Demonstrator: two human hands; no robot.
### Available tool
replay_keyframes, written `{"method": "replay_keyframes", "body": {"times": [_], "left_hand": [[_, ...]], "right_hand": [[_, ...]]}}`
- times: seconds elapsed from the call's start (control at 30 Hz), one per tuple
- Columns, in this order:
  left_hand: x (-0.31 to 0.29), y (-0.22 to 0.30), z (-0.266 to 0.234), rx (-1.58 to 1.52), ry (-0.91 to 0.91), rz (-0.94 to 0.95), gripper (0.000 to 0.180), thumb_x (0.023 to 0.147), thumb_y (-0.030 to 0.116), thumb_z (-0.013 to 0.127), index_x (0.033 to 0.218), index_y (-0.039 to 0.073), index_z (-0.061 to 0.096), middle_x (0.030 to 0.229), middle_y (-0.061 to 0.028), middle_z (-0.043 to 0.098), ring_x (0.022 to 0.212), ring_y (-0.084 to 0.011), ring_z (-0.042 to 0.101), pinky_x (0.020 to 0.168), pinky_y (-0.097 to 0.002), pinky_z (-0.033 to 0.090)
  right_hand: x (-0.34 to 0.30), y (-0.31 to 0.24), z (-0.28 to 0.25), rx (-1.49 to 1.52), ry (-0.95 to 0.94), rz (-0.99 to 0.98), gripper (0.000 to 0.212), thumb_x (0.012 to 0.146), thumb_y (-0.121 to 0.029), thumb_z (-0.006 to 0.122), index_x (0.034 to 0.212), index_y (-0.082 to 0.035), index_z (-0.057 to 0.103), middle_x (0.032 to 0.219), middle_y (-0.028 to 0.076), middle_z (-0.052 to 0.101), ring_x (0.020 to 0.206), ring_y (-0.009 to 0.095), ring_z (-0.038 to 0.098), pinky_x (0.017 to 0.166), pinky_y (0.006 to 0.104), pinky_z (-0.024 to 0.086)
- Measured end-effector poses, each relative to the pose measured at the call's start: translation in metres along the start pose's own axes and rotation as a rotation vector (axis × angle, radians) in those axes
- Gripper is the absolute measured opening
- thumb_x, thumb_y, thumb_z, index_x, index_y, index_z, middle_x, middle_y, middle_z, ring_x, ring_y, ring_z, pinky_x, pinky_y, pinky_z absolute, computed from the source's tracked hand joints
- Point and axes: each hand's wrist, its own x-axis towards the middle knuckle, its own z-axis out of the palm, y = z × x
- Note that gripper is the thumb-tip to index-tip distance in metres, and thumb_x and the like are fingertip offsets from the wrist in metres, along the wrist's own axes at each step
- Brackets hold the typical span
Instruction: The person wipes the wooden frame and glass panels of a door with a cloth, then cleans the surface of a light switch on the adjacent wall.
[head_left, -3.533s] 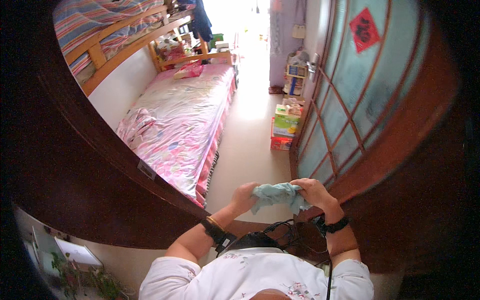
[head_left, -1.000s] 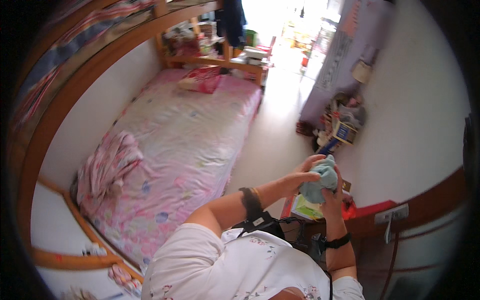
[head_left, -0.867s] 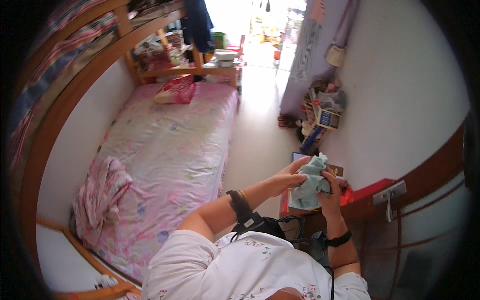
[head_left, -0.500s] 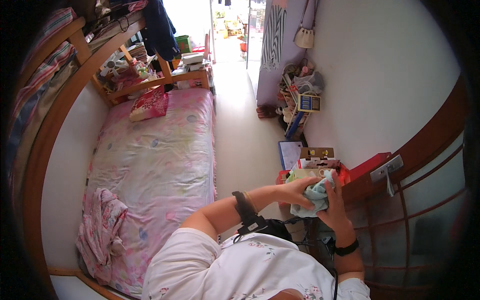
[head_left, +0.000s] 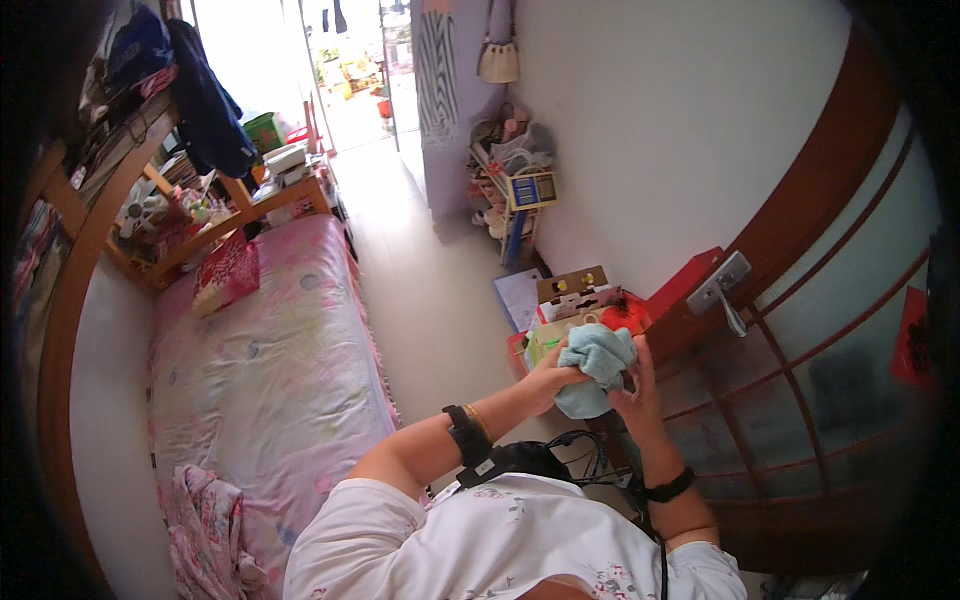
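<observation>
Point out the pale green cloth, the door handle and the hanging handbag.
Pale green cloth (head_left: 597, 363), head view: its bunched folds.
Door handle (head_left: 719, 283), head view: its metal plate.
Hanging handbag (head_left: 498, 64), head view: its pale body.

The cloth (head_left: 600, 352) is pale blue-green — the shirt (head_left: 440, 530) white, flower-sprigged.

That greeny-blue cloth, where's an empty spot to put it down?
The cloth could go mid-bed: the bed is bare between the red bundle and the crumpled pink bundle. The pale floor is bare too, between bed and boxes. It's crowded by the wall, with those boxes and a heap of things.
</observation>
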Motion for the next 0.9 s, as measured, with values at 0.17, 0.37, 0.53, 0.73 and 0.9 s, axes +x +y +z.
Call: {"method": "replay_keyframes", "body": {"times": [0.17, 0.37, 0.53, 0.73, 0.9], "left_hand": [[0.012, -0.001, 0.012, 0.118, -0.047, 0.024, 0.063, 0.074, 0.000, 0.063, 0.130, 0.010, 0.037, 0.119, -0.0043, 0.050, 0.112, -0.0161, 0.048, 0.095, -0.0307, 0.040], [0.036, -0.011, 0.019, 0.145, -0.033, 0.062, 0.062, 0.075, 0.004, 0.066, 0.130, 0.009, 0.037, 0.116, -0.0015, 0.050, 0.110, -0.0144, 0.048, 0.097, -0.0307, 0.037], [0.042, -0.013, 0.037, 0.394, -0.117, 0.193, 0.064, 0.074, 0.013, 0.071, 0.130, 0.006, 0.039, 0.119, -0.0036, 0.050, 0.110, -0.0148, 0.048, 0.096, -0.0305, 0.037], [0.041, -0.017, 0.023, 0.298, -0.094, 0.061, 0.055, 0.079, 0.015, 0.067, 0.127, 0.005, 0.042, 0.121, -0.0029, 0.049, 0.112, -0.0162, 0.046, 0.097, -0.0314, 0.036], [0.040, -0.027, 0.019, 0.130, -0.004, 0.014, 0.049, 0.082, 0.009, 0.062, 0.127, 0.007, 0.041, 0.118, -0.0029, 0.051, 0.109, -0.0157, 0.049, 0.096, -0.0305, 0.038]], "right_hand": [[0.002, 0.001, -0.015, -0.586, 0.188, -0.292, 0.092, 0.079, -0.050, 0.061, 0.141, -0.002, 0.013, 0.144, 0.019, 0.020, 0.130, 0.031, 0.026, 0.105, 0.0448, 0.023], [0.003, 0.000, -0.015, -0.070, 0.322, -0.237, 0.094, 0.079, -0.047, 0.064, 0.142, -0.003, 0.010, 0.141, 0.015, 0.026, 0.127, 0.027, 0.031, 0.105, 0.0397, 0.025], [-0.003, 0.012, -0.026, 0.127, 0.109, -0.056, 0.093, 0.075, -0.034, 0.070, 0.142, -0.006, 0.012, 0.138, 0.010, 0.032, 0.125, 0.024, 0.035, 0.104, 0.0390, 0.028], [-0.007, 0.013, -0.033, 0.520, 0.088, 0.236, 0.086, 0.074, -0.017, 0.068, 0.142, -0.008, 0.017, 0.134, 0.010, 0.037, 0.124, 0.023, 0.037, 0.102, 0.0379, 0.032], [0.004, 0.030, -0.040, -0.108, 0.151, -0.070, 0.088, 0.075, -0.028, 0.070, 0.142, -0.007, 0.015, 0.139, 0.015, 0.028, 0.128, 0.030, 0.029, 0.103, 0.0421, 0.029]]}}
